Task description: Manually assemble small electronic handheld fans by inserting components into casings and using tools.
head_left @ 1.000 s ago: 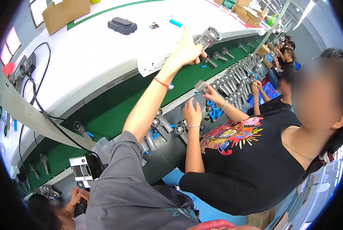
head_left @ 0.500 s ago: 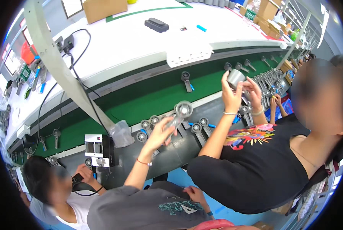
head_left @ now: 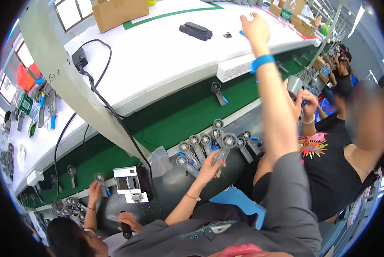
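While our left hand (head_left: 209, 168) grips a grey round-headed part (head_left: 224, 145) at the near belt edge | our right hand (head_left: 254, 26) reaches far over the white table (head_left: 157, 55), grip unclear | part just right of left-hand fingers

— Any room to get a hand through down there?

— The green belt (head_left: 166, 124) is mostly bare in the middle; only one grey part (head_left: 218, 92) lies on it. The near edge is crowded with a row of round-headed parts (head_left: 200, 147).

— And the white table?

— Open across the centre. A slanted grey post (head_left: 67, 81) and a black cable (head_left: 110, 113) cross the left side, and a co-worker (head_left: 329, 145) blocks the right, just beside the raised right arm
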### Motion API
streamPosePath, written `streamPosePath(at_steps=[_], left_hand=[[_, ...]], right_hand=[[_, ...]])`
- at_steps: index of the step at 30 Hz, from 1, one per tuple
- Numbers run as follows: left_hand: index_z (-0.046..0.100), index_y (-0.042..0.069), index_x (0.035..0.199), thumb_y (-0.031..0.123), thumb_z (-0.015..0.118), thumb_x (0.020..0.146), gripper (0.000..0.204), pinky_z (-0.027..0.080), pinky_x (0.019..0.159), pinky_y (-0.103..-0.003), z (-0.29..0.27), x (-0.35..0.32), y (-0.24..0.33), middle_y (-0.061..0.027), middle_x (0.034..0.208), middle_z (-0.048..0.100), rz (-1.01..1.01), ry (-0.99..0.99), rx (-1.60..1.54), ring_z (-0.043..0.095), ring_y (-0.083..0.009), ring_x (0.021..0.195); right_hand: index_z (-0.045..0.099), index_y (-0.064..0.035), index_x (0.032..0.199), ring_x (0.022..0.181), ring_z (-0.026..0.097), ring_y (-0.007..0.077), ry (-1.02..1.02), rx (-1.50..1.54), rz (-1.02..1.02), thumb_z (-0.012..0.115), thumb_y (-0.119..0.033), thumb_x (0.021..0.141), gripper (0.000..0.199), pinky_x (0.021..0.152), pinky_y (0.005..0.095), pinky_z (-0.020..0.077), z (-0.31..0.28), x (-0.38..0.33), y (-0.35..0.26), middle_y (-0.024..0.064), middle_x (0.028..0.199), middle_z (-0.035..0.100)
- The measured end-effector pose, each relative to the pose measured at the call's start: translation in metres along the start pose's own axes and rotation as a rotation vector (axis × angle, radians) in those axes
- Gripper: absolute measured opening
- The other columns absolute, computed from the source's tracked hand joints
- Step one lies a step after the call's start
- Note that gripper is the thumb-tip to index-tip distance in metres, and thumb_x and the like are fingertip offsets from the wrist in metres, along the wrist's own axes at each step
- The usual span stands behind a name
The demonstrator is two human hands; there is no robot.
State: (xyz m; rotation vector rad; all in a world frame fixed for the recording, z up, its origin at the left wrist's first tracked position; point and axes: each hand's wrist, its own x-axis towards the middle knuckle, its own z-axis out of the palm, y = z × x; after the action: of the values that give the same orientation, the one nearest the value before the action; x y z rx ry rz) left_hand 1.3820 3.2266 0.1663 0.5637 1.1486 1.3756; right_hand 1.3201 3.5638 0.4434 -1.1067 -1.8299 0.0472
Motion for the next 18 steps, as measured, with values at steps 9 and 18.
streamPosePath(at_steps=[9, 18], left_hand=[[0.033, 0.007, 0.143, 0.02, 0.056, 0.095, 0.055, 0.036, 0.045, -0.021, -0.014, 0.0, -0.008, -0.0051, 0.091, 0.063, 0.008, -0.02, -0.038, 0.05, -0.0083, 0.052], [0.031, 0.003, 0.143, 0.02, 0.057, 0.094, 0.058, 0.036, 0.044, -0.023, -0.01, 0.016, -0.005, -0.0065, 0.089, 0.063, -0.013, 0.005, -0.02, 0.051, -0.0102, 0.051]], right_hand=[[0.068, -0.0025, 0.095, 0.089, 0.067, 0.0302, -0.318, -0.052, 0.01, 0.066, -0.04, 0.082, 0.04, 0.08, 0.0385, 0.0504, 0.044, 0.036, 0.076, 0.0163, 0.091, 0.07], [0.06, -0.0047, 0.105, 0.096, 0.064, 0.037, -0.449, -0.025, -0.124, 0.067, -0.026, 0.083, 0.031, 0.084, 0.0445, 0.05, 0.024, -0.01, 0.01, 0.0197, 0.102, 0.068]])
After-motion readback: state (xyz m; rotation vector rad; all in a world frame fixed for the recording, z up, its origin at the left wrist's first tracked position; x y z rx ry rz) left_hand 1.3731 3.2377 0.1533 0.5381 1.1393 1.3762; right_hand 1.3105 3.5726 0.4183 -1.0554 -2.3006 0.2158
